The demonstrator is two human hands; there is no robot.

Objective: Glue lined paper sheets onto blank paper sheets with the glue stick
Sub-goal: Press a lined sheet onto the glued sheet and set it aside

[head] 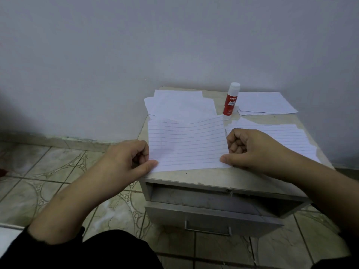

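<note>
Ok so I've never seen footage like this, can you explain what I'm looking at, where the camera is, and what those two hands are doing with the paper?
There is no machine here: a person wears a wide-angle camera on their head, looking forward and down at their own bare hands. They face a small grey cabinet with its drawer partly open. The left hand and right hand each pinch a side edge of a white lined paper sheet, thumbs on top. Behind it lie loose blank white sheets. A red glue stick with a white cap stands upright, capped. More lined sheets lie to the right, and another small white stack sits behind those.
</note>
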